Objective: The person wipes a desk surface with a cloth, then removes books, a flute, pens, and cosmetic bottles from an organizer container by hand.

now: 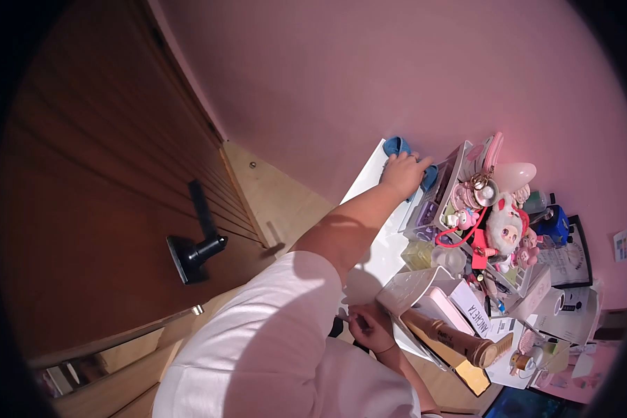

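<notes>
My left hand (404, 174) reaches to the far end of a white surface (382, 247) by the pink wall. Its fingers are bent over a blue item (396, 145), which shows on both sides of the hand. Lower down, beside the near edge of that surface, my right hand (373, 331) has its fingers curled in; whatever is inside them is too dark to make out. Right of my left hand stands a clear organizer (425, 226) with purple contents. A white plush toy (504, 226) and pink trinkets sit in the bins beyond.
A brown tube-shaped container (453, 339), a white box lettered ANCHETA (471, 306) and a blue container (554, 224) are on the right. The wooden door (111, 188) with a black handle (195, 258) fills the left side.
</notes>
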The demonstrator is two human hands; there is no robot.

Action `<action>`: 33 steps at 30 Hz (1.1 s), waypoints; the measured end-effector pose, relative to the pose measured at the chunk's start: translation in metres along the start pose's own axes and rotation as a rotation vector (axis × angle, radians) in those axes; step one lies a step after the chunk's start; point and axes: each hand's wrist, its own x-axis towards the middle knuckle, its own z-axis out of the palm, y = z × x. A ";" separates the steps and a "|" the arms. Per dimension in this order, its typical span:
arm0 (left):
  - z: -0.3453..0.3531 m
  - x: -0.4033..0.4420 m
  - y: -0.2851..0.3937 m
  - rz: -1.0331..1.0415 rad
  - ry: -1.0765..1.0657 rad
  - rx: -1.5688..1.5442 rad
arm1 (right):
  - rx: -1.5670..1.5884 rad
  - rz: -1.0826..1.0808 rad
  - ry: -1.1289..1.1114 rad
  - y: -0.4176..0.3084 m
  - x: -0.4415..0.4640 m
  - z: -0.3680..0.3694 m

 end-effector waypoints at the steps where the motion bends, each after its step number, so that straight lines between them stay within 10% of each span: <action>1: 0.001 0.001 0.001 0.042 -0.012 0.051 | 0.004 0.038 -0.017 -0.002 -0.001 0.000; 14: 0.017 0.014 0.019 0.056 -0.375 0.390 | -0.048 -0.021 -0.063 0.004 -0.002 -0.003; 33: -0.015 -0.083 0.006 0.177 -0.210 0.105 | 0.068 -0.030 -0.011 0.007 0.001 0.002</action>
